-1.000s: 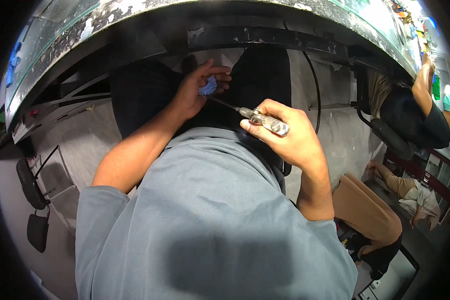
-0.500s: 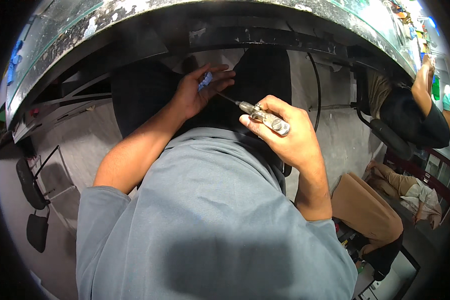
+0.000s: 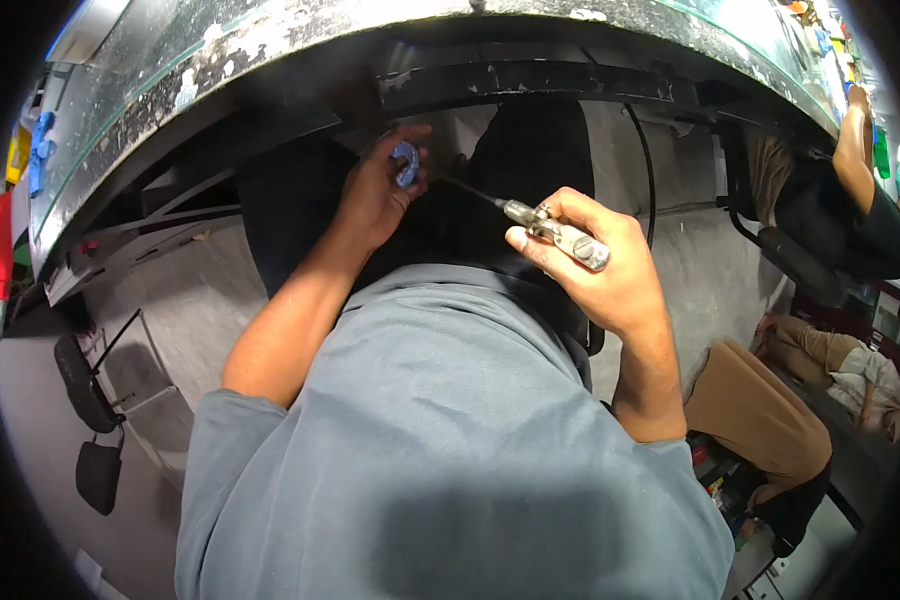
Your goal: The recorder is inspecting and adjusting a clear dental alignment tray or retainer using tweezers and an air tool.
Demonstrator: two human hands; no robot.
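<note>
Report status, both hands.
Right hand grips silver metal thin-nozzled tool. Left hand holds blue arch-shaped piece. Left fingers appear near nozzle.

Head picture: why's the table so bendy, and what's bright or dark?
All in the head view: fisheye lens bows the black, white-flecked table edge; glare whitens the clear glass tabletop at upper right; a shadow darkens the grey cloth shirt.
</note>
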